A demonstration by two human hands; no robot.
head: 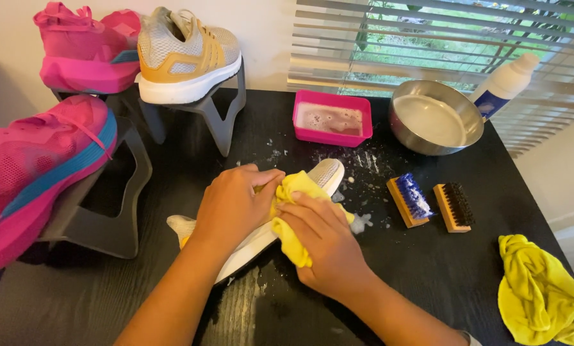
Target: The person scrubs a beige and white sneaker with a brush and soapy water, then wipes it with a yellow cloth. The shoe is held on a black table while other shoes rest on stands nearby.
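We grip the shoe (261, 224) with our left hand (232, 205); our right hand (322, 240) presses the cloth (293, 192) flat on it.

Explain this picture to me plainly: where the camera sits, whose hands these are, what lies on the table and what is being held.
One picture, taken by a camera worn on a person's head and looking down at their own bare hands; there is no machine. The left hand steadies a pale shoe lying on the black table. The right hand presses a yellow cloth against it. Nearby lie two brushes, a pink tub, a metal bowl, a white bottle and a second yellow cloth. Other shoes rest on grey stands at the left.
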